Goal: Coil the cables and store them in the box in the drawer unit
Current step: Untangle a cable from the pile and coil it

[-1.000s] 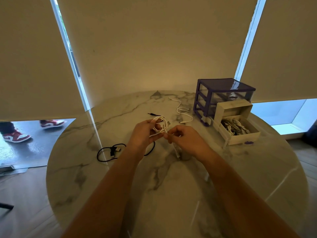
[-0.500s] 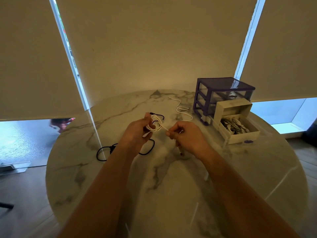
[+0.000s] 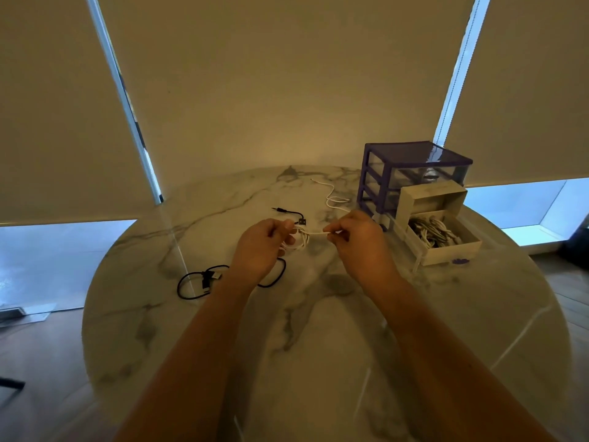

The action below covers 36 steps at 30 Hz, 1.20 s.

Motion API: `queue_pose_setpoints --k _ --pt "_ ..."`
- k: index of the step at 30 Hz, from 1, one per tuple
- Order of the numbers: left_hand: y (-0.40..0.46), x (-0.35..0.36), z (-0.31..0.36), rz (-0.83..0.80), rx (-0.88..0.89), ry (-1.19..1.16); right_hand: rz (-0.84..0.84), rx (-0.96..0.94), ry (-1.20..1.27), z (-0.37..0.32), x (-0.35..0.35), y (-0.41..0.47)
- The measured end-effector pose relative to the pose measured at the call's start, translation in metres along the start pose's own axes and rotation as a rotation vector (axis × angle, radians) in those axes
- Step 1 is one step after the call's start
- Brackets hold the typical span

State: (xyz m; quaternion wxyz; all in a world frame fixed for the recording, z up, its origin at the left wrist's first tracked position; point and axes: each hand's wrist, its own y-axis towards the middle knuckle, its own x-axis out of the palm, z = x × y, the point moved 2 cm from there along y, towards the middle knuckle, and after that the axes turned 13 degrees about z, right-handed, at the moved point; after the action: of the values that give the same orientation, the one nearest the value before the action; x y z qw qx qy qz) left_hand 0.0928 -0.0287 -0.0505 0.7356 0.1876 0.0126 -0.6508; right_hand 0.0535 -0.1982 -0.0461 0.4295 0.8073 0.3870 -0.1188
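Raised slightly, left hand (image 3: pixel 259 247) grips white cable (image 3: pixel 301 239) coil; right hand (image 3: pixel 357 240) seemingly pinches its taut end.

Round table (image 3: pixel 318 362): marble-look top, white with grey veining, polished, threw soft reflections. Drawer unit (image 3: pixel 411 173): purple plastic frame, clear glossy plastic drawers. Box (image 3: pixel 446 250): matt off-white cardboard, smooth. White cable (image 3: pixel 301 239): smooth plastic sheath, slight sheen. Black cable (image 3: pixel 204 280): matt rubbery sheath, with a metal plug tip (image 3: pixel 276 209). Roller blinds (image 3: pixel 271 84): matt beige cloth. Floor (image 3: pixel 38 362): wood planks, low sheen.
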Motion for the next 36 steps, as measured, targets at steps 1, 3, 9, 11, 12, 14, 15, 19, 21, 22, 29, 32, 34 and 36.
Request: queue_pose_setpoints --k 1,3,9,11,12,14,15,19,21,22,29,32,34,36 --pt "0.000 0.000 0.000 0.000 0.002 -0.022 -0.013 0.007 -0.022 0.002 0.000 0.000" --pt "-0.002 0.000 0.003 -0.023 -0.019 -0.081 -0.043 0.028 -0.058 0.006 0.000 0.000" --pt "-0.010 0.002 0.011 -0.126 -0.149 -0.280 0.031 0.299 0.370 0.005 -0.003 0.001" --pt "-0.011 0.003 0.013 -0.137 -0.145 -0.270 0.036 0.452 0.638 0.002 -0.003 0.002" --pt "-0.012 0.003 0.014 -0.139 -0.138 -0.260 0.022 0.500 0.714 0.001 -0.003 0.001" --pt "-0.013 0.004 0.015 -0.125 -0.127 -0.238 -0.024 0.577 0.818 -0.002 -0.002 0.000" --pt "-0.013 0.004 0.014 -0.113 -0.120 -0.220 -0.051 0.609 0.847 -0.003 -0.001 -0.002" --pt "-0.011 0.003 0.011 -0.063 -0.063 -0.110 -0.194 0.717 0.764 0.000 0.001 -0.004" --pt "-0.010 0.004 0.010 -0.042 -0.039 -0.077 -0.269 0.772 0.777 0.001 0.002 -0.004" --pt "-0.010 0.005 0.010 -0.030 -0.025 -0.062 -0.290 0.796 0.804 0.002 0.003 -0.005" --pt "-0.011 0.007 0.012 -0.002 0.071 -0.012 -0.258 0.916 1.004 -0.001 0.005 -0.006" --pt "-0.012 0.008 0.014 0.003 0.081 -0.012 -0.311 0.858 0.878 -0.001 0.003 -0.006" --pt "-0.011 0.007 0.013 0.028 0.072 -0.025 -0.368 0.836 0.877 -0.005 0.001 -0.007" --pt "-0.011 0.006 0.013 0.038 0.062 -0.032 -0.419 0.815 0.910 -0.010 -0.001 -0.009"
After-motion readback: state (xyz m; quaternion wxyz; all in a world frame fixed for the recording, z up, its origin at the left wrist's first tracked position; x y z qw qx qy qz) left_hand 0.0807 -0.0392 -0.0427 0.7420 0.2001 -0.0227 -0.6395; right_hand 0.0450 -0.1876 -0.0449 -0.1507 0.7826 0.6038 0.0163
